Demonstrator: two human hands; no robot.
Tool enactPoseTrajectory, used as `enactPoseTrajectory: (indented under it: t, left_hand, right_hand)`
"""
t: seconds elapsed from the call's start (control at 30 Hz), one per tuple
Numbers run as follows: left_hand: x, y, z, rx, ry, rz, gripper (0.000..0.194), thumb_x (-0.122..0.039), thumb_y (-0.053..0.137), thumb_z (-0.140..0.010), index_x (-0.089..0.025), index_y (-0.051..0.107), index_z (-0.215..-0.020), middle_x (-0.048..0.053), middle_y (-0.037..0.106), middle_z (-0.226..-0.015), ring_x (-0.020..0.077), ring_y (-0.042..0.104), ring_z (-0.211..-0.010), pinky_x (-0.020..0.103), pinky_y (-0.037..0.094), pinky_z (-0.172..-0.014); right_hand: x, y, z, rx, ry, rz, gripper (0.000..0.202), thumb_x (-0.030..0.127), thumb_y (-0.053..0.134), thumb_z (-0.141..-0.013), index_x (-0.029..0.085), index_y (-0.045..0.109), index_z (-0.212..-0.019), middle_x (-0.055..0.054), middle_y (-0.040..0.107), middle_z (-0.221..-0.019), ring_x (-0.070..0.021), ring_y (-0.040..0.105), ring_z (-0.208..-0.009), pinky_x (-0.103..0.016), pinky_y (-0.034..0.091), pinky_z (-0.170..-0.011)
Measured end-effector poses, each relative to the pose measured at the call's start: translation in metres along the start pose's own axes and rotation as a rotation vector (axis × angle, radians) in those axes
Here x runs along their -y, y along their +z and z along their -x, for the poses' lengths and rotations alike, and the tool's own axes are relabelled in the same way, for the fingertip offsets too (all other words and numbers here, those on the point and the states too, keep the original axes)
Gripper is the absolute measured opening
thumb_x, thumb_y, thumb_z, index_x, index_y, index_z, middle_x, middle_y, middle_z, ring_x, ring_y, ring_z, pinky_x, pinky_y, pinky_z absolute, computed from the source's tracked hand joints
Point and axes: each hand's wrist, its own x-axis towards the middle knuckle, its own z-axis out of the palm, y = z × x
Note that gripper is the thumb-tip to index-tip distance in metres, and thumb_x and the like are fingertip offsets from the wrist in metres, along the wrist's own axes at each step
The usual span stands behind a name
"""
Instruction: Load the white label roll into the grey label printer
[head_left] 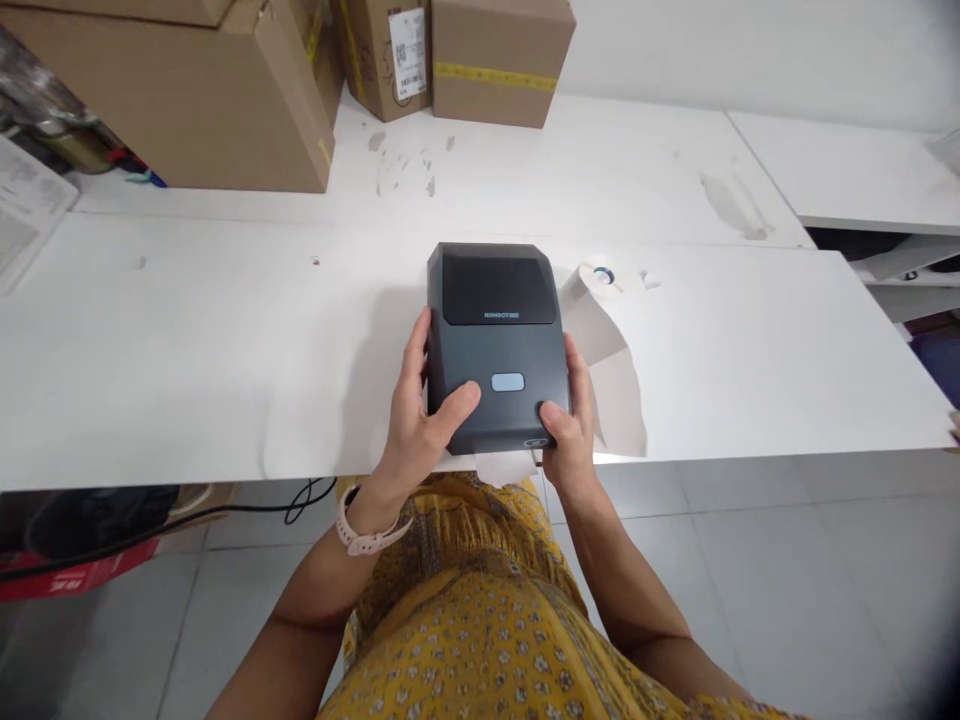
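A dark grey-blue label printer [499, 350] with a black lid and a pale blue button is held between both my hands, near the front edge of the white table. My left hand [420, 415] grips its left side, the thumb lying on the top face left of the button. On the right side my right hand [571, 430] is closed around the lower corner, its thumb on top. White label paper [506, 468] shows below the printer's front. Beside it on the right lies a label roll [600, 277], with a loose paper strip [619, 395] curling forward.
Cardboard boxes [247, 100] stand at the back left, and a taped box [495, 60] at the back middle. The table's front edge [750, 453] runs close to my body. A black cable [255, 508] hangs below at left. A shelf unit [892, 225] stands at right.
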Motion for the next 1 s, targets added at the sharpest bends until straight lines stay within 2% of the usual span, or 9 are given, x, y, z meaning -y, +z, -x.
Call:
enactPoseTrajectory:
  t: [0.1,0.17,0.23,0.27,0.33,0.47,0.67,0.9,1.0]
  left_hand:
    - [0.003,0.003,0.009,-0.089,0.057,-0.079,0.079,-0.054,0.07,-0.094,-0.031,0.033,-0.161,0.008,0.039,-0.169,0.0337,0.038,-0.156,0.05,0.036,-0.127]
    - [0.008,0.008,0.029,-0.327,0.171,-0.162,0.062,-0.053,0.068,-0.095,-0.032,0.046,-0.15,0.009,0.05,-0.157,0.0314,0.05,-0.144,0.051,0.042,-0.12]
    - [0.015,0.012,0.058,-0.582,0.277,-0.169,0.03,-0.052,0.067,-0.094,-0.032,0.062,-0.116,0.006,0.067,-0.113,0.0258,0.064,-0.104,0.046,0.054,-0.095]
    - [0.017,0.014,0.073,-0.544,0.231,-0.095,0.019,-0.049,0.064,-0.096,-0.03,0.064,-0.095,0.003,0.064,-0.087,0.0216,0.06,-0.082,0.041,0.053,-0.08]
    - [0.02,0.019,0.096,-0.283,0.026,0.012,0.044,-0.049,0.055,-0.101,-0.024,0.057,-0.065,0.001,0.05,-0.06,0.0165,0.046,-0.059,0.036,0.042,-0.062]
    - [0.016,0.034,0.101,0.14,-0.341,0.163,0.063,-0.065,0.053,-0.096,-0.021,0.059,-0.053,-0.003,0.033,-0.045,0.0106,0.027,-0.045,0.031,0.023,-0.051]
    - [0.009,0.056,0.079,0.078,-0.465,0.26,0.061,-0.069,0.057,-0.092,-0.019,0.063,-0.058,-0.006,0.03,-0.044,0.0084,0.023,-0.044,0.029,0.022,-0.05]
    - [0.011,0.056,0.081,0.081,-0.445,0.233,0.059,-0.069,0.06,-0.089,-0.019,0.06,-0.057,-0.007,0.031,-0.043,0.0077,0.024,-0.043,0.026,0.024,-0.048]
    - [-0.005,0.043,0.085,0.295,-0.464,0.261,0.059,-0.068,0.054,-0.095,-0.019,0.068,-0.066,-0.005,0.039,-0.043,0.0079,0.028,-0.04,0.024,0.025,-0.044]
  right_hand:
    - [0.002,0.001,0.0,0.017,-0.006,-0.024,0.091,0.069,0.063,-0.087,0.034,0.027,-0.164,-0.009,0.043,-0.168,-0.0346,0.046,-0.152,-0.057,0.045,-0.122]
    - [0.001,0.0,-0.002,0.012,-0.012,-0.027,0.093,0.07,0.064,-0.086,0.033,0.029,-0.164,-0.01,0.046,-0.166,-0.0347,0.048,-0.151,-0.057,0.045,-0.122]
    - [-0.002,0.0,-0.003,-0.014,-0.021,-0.001,0.095,0.074,0.063,-0.084,0.031,0.031,-0.163,-0.011,0.045,-0.166,-0.0348,0.046,-0.153,-0.056,0.044,-0.123]
    - [-0.004,0.0,-0.003,-0.025,-0.03,0.019,0.095,0.076,0.061,-0.085,0.03,0.031,-0.162,-0.011,0.044,-0.167,-0.0348,0.044,-0.154,-0.056,0.043,-0.123]
    - [-0.007,0.001,-0.005,-0.028,-0.054,0.055,0.094,0.078,0.055,-0.087,0.029,0.03,-0.163,-0.011,0.04,-0.169,-0.0343,0.042,-0.155,-0.056,0.043,-0.124]
    - [-0.012,0.002,-0.006,-0.035,-0.089,0.054,0.09,0.076,0.055,-0.087,0.029,0.032,-0.161,-0.011,0.041,-0.169,-0.0322,0.042,-0.155,-0.053,0.041,-0.125]
    - [-0.012,0.002,-0.007,-0.04,-0.059,-0.02,0.092,0.075,0.061,-0.084,0.028,0.036,-0.159,-0.012,0.041,-0.169,-0.0331,0.043,-0.154,-0.057,0.037,-0.127]
    - [-0.014,0.004,-0.009,-0.045,-0.063,-0.074,0.092,0.074,0.065,-0.083,0.026,0.039,-0.157,-0.014,0.042,-0.168,-0.033,0.043,-0.154,-0.056,0.035,-0.128]
    - [-0.011,0.004,-0.004,-0.046,-0.084,-0.051,0.088,0.07,0.062,-0.087,0.025,0.036,-0.158,-0.016,0.041,-0.168,-0.0338,0.042,-0.155,-0.058,0.036,-0.127]
